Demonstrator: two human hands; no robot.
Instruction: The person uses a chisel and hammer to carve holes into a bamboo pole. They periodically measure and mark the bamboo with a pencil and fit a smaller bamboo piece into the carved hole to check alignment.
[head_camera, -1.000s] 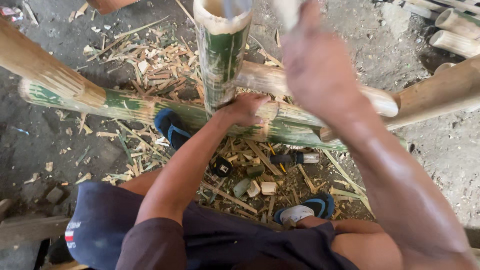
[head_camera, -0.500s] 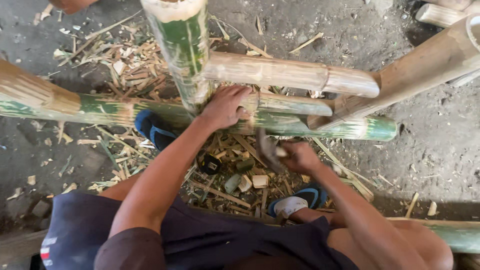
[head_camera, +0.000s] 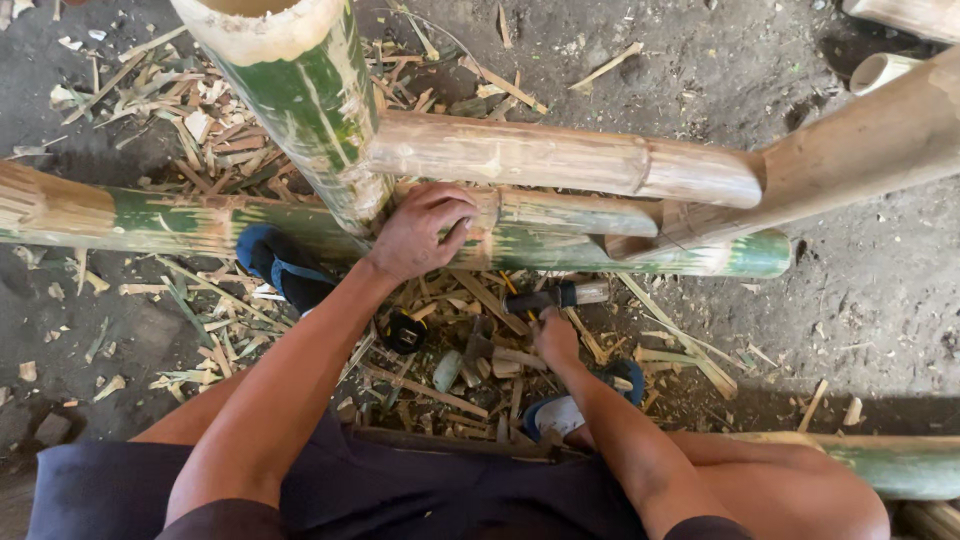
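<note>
- Our right hand (head_camera: 556, 338) reaches low among the shavings, its fingers curled down around the near end of a dark-handled tool (head_camera: 556, 297); whether they have closed fully on it we cannot tell, as the knuckles hide the grip.
- The tool lies on the ground just ahead of those fingers, its long axis running left to right, the pale metal end pointing right and slightly away from us.
- Our left hand (head_camera: 425, 233) sits higher and further forward, palm down, fingers bent and pressed onto the horizontal green bamboo pole (head_camera: 620, 245) right at the joint where the upright bamboo post (head_camera: 300, 90) meets it.
- The right hand is plainly the nearer one to the tool; the left is well apart from it, above and to the left, braced on the frame.
- Behind the green pole, a paler peeled bamboo crosspiece (head_camera: 560, 155) runs parallel to it, and a slanted pale pole (head_camera: 850, 150) comes in from the right to meet both.
- Below, our feet in blue sandals (head_camera: 275, 262) bracket the work, one under the green pole at left, the other just beside the right wrist.
- Bamboo chips and offcuts (head_camera: 470, 365) litter the dirt floor (head_camera: 870, 300) between our knees, with a small round black-and-yellow object (head_camera: 405, 333) lying near the left forearm.
</note>
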